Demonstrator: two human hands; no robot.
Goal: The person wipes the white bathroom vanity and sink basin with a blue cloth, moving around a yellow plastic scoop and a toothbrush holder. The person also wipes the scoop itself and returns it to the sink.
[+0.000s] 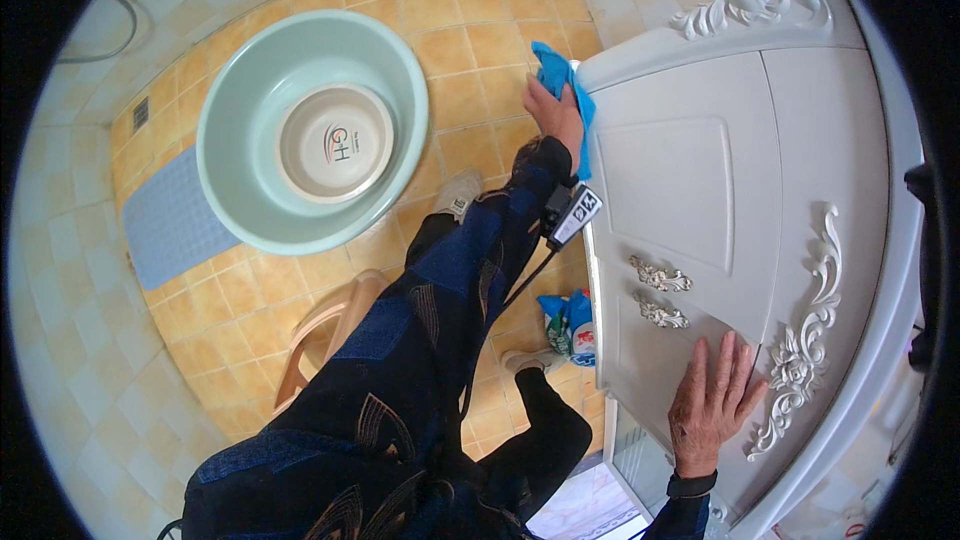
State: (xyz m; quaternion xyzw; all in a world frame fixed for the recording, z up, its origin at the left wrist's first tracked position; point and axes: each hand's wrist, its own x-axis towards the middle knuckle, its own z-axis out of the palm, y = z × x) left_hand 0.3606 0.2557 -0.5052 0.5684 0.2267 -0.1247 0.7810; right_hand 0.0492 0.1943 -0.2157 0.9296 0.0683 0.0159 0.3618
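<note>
My left hand [556,118] grips a blue cloth [553,69] at the near corner of a white cabinet [671,120]. Part of the cloth hangs along the cabinet's edge, below the hand. My right hand [709,405] lies on the cabinet front with fingers spread, back of the hand up, holding nothing. It rests over the lower door [637,371], close to the seam with the side panel. Between my hands are two ornate silver handles [660,274], one on each door. A small device with a cable [576,217] is strapped at my left wrist.
A pale green basin [240,127] holds a cream bowl [334,142] on the yellow tiled floor [469,45]. A blue mat [176,217] lies partly under the basin. Beside my legs stands a tan plastic stool [330,322]. Colourful packages [574,322] sit by the cabinet's foot.
</note>
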